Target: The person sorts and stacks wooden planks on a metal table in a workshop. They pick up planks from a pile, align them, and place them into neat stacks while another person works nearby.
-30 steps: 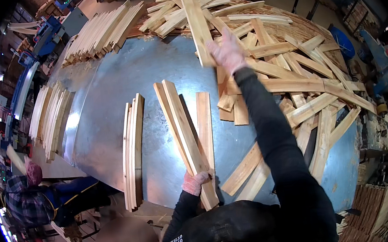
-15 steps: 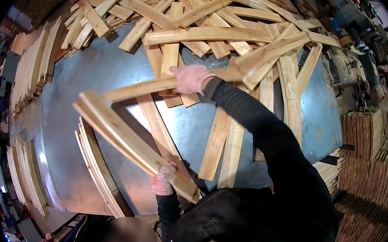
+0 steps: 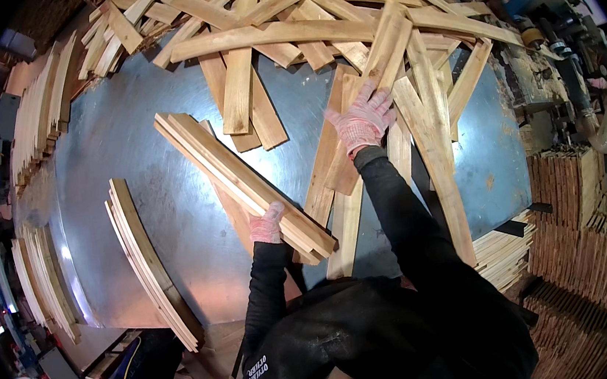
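My left hand (image 3: 267,224), in a pinkish work glove, is closed around the near end of a small bundle of wooden slats (image 3: 232,178). The bundle slants from upper left to lower right above the metal table. My right hand (image 3: 362,118), gloved alike, lies with fingers spread on a wooden board (image 3: 386,47) at the near side of the pile. Under and beside that hand, other boards overlap, among them a pale board (image 3: 346,233) and a long board (image 3: 436,153) to its right. Beneath the bundle, another board (image 3: 231,208) is partly hidden.
A heap of loose boards (image 3: 262,9) covers the far side of the metal table (image 3: 127,127). Slat stacks stand on the left, one (image 3: 147,261) on the table and another (image 3: 45,276) past its edge. Tall piles of wood (image 3: 571,235) and machinery (image 3: 558,74) stand to the right.
My right hand has moved right, off a crosswise board onto another board in the pile. My left hand has carried the slat bundle to the right and slightly away from me.
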Motion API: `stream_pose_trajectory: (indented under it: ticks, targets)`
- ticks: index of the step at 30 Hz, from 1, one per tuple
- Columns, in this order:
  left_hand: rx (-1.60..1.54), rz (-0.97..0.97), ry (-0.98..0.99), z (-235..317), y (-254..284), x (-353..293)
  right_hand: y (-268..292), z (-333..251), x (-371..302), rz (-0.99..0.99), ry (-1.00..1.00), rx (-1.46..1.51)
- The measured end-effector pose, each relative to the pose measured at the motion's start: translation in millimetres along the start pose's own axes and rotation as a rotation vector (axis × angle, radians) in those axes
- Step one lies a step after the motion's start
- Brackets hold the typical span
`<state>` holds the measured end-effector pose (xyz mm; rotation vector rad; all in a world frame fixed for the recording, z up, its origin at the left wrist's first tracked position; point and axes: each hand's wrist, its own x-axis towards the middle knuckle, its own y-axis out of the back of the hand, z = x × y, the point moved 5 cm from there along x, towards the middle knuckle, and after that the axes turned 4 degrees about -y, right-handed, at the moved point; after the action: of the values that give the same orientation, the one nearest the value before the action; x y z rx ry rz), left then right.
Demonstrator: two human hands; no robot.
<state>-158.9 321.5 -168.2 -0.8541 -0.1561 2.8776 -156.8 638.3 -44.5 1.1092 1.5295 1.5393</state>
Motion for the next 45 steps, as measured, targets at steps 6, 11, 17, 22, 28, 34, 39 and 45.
stream_pose_trajectory:
  ticks: [6,11,17,22,28,34,39,45]
  targets:
    - [-0.111,-0.032,-0.132,8.5,24.7,-15.5,-28.7,40.7,13.9,-0.300,-0.118,0.507]
    - [-0.117,-0.036,-0.150,9.6,50.8,-44.8,-1.7,78.6,-31.4,-0.181,0.078,0.620]
    - [0.125,-0.135,-0.224,24.2,50.6,-50.2,23.8,-2.9,-150.3,-0.874,0.204,1.196]
    - [0.127,-0.046,-0.167,29.8,30.2,-46.6,-28.7,-57.6,-230.4,-0.664,0.789,0.757]
    - [0.583,0.196,-0.021,42.7,44.9,-38.6,-15.8,14.5,-44.6,0.188,0.487,0.085]
    - [-0.102,0.094,-0.180,60.7,93.1,-50.8,5.7,20.5,-9.4,-0.369,0.642,0.007]
    - [0.147,0.218,-0.267,107.3,155.5,-76.4,39.2,-25.7,63.9,-0.099,0.792,-0.037]
    - [0.356,0.383,-0.212,119.3,207.3,-75.6,-24.9,-159.1,131.6,-0.374,0.821,-0.008]
